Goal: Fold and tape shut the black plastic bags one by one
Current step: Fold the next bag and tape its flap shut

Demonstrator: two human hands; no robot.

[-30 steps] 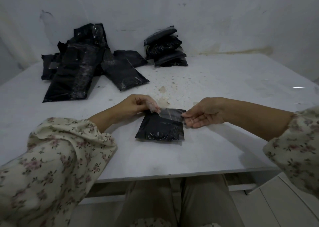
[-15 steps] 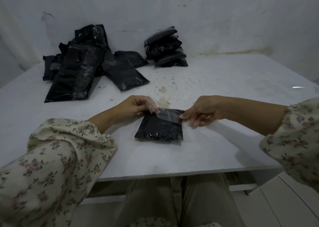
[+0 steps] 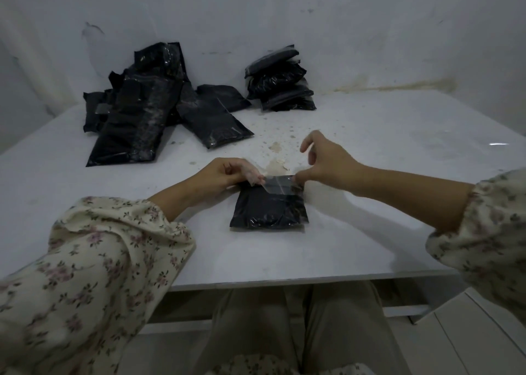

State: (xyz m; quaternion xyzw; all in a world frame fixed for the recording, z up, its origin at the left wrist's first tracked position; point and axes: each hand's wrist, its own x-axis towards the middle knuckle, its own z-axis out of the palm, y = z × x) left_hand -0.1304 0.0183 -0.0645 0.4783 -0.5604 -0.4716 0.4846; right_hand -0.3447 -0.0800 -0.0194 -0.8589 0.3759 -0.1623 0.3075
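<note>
**Item:** folded black bag, flat on the tabletop, central, near the 6 o'clock edge.
**Tape:** a clear tape strip spans its 12 o'clock edge.
**Hands:** the left hand pinches the tape's 9 o'clock end. The right hand sets its thumb on the 3 o'clock end, fingers lifted, gripping nothing.
**Handling, judged:** light, soft, slick film; best held at the corners.
**Surroundings:** unfolded bags lie at 10 o'clock and a finished stack at 12. Room for moving lies toward 3.
</note>
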